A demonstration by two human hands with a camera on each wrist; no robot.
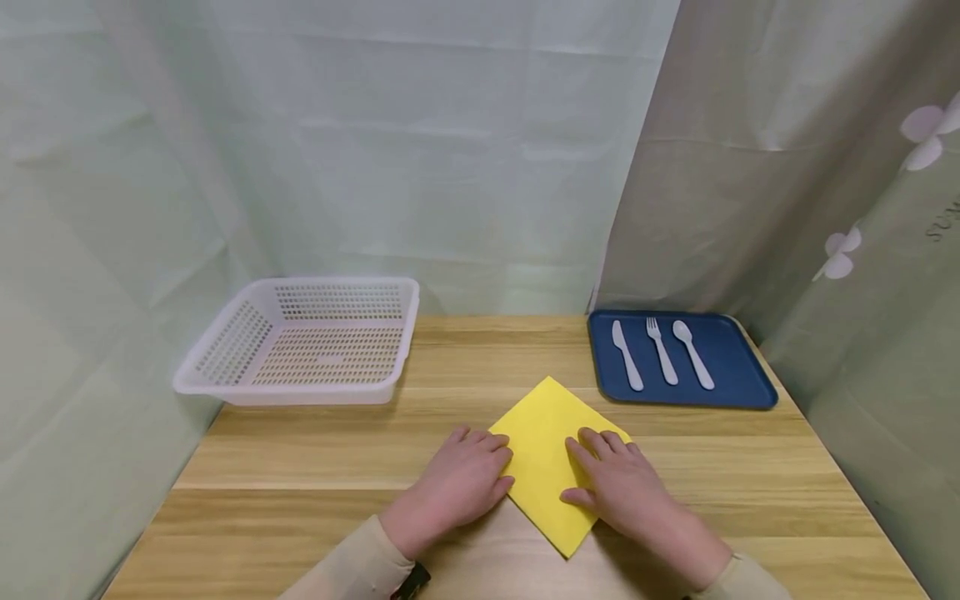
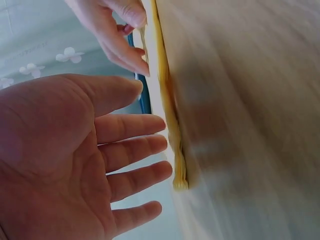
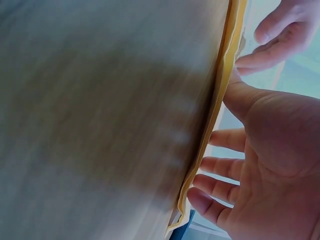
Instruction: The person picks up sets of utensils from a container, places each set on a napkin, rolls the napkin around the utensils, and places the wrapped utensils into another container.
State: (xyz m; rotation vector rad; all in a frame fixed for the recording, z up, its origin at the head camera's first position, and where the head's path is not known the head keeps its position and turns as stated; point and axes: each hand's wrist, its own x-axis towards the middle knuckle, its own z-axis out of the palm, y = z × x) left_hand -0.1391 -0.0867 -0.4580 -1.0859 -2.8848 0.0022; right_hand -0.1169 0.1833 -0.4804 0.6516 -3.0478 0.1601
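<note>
A folded yellow cloth (image 1: 542, 454) lies as a diamond on the wooden table, one corner toward the person. At its left corner the left hand (image 1: 468, 473) rests with fingertips on the cloth's edge. The right hand (image 1: 621, 483) lies over the right side, its fingers spread and the thumb on the cloth. In the left wrist view, the fingers of the left hand (image 2: 100, 150) are extended along the cloth's layered edge (image 2: 167, 100). The right wrist view has the right hand (image 3: 260, 155) with fingertips at the stacked edge (image 3: 212, 112). Neither hand grips anything.
A white perforated plastic basket (image 1: 393, 387) stands at the back left of the table (image 1: 315, 462). At the back right, a blue tray (image 1: 738, 367) carries a white knife (image 1: 627, 357), fork (image 1: 662, 352) and spoon (image 1: 693, 356). Pale curtains (image 1: 450, 167) surround the table.
</note>
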